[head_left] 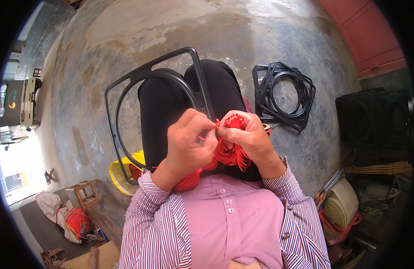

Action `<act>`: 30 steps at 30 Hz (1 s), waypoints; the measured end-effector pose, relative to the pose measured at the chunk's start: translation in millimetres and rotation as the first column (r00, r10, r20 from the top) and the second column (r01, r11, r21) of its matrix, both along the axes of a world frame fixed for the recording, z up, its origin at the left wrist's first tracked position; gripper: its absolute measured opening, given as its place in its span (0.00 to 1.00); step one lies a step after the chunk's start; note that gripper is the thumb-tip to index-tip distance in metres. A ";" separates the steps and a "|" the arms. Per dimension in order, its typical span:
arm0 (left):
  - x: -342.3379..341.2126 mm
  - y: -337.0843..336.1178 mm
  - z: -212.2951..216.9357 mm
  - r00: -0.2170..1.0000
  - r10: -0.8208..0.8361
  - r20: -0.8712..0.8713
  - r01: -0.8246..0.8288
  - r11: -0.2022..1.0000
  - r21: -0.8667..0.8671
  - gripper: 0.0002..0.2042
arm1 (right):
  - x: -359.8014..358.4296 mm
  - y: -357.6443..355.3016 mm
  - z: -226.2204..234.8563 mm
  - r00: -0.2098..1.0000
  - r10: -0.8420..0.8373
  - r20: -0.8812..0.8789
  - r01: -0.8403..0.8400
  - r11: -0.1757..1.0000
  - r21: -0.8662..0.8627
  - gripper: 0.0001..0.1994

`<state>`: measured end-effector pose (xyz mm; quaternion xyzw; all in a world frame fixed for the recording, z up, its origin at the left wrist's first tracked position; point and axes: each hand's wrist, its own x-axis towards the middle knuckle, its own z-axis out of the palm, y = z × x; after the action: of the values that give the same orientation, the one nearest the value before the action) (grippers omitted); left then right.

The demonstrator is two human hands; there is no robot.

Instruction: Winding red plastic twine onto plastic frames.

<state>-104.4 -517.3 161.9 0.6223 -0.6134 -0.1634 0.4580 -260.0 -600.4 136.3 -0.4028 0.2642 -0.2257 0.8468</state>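
Note:
My right hand [248,134] is closed around a looped bundle of red cord [233,157], with looped ends bunched above its thumb and strands hanging below. Beside it, my left hand [191,141] has its fingers pinched together on a red strand that meets the top of the bundle. The two hands almost touch above my lap. More red cord [187,181] lies on my lap under the left wrist. A black square frame [202,96] with a large round opening leans across my left thigh, apart from the fingers.
Several similar black frames [285,92] lie stacked on the concrete floor to the right. A yellow container [119,177] stands by my left leg. Black panels [372,119] and a rolled pale sheet [341,204] are at the right. A small wooden stool [86,195] is at the left.

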 end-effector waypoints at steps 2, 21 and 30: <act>2.5 1.0 -1.3 1.000 0.002 -0.009 -0.002 1.000 0.011 0.09 | 0.0 0.5 -1.3 1.000 0.028 0.000 -0.028 0.999 -0.036 0.02; 17.7 1.7 -5.3 0.526 0.053 -0.849 0.265 0.938 0.223 0.07 | 1.2 2.5 -3.1 0.995 -0.102 0.022 0.104 0.985 -0.136 0.03; 15.4 2.3 -3.9 0.576 0.059 -0.815 0.244 0.939 0.241 0.05 | 2.3 6.2 -0.6 0.991 -0.119 -0.055 0.092 0.932 -0.350 0.04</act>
<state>-89.0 -515.0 158.0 0.5115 -0.3315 -0.5531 0.5680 -257.7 -594.1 135.7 -0.5390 0.2735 -0.2984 0.7387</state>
